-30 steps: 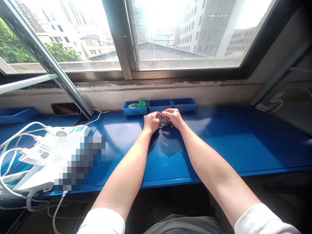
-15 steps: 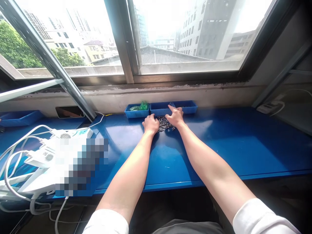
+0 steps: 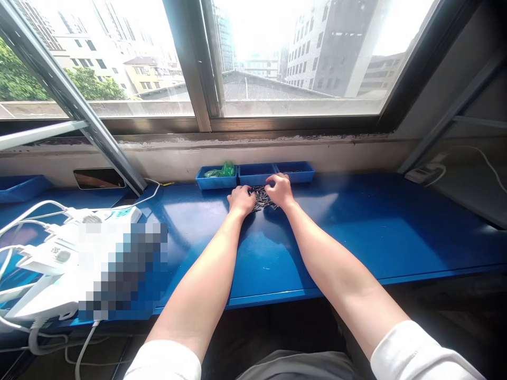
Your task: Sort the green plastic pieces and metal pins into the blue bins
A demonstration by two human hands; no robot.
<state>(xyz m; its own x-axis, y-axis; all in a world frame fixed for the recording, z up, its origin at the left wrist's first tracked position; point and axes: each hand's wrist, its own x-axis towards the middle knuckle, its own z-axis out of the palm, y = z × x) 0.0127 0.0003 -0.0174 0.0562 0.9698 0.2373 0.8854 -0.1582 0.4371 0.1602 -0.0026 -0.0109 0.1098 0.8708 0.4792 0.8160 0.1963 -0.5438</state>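
Blue workbench (image 3: 356, 232) ran under window (image 3: 297, 63). White power strip (image 3: 106, 214) and looped white cables (image 3: 27, 208) lay to my left, partly pixelated. Shallow blue tray (image 3: 21, 187) sat far left. Office blocks (image 3: 328, 47), trees (image 3: 91, 87) showed outside.

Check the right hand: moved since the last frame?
Yes. Against the middle blue tray, the right hand has drawn back toward the person, its fingers now over the metal pieces, not the tray.

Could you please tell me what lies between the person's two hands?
In the head view, a loose heap of small dark metal pins lies between the bare left hand and bare right hand, on the glossy blue workbench.
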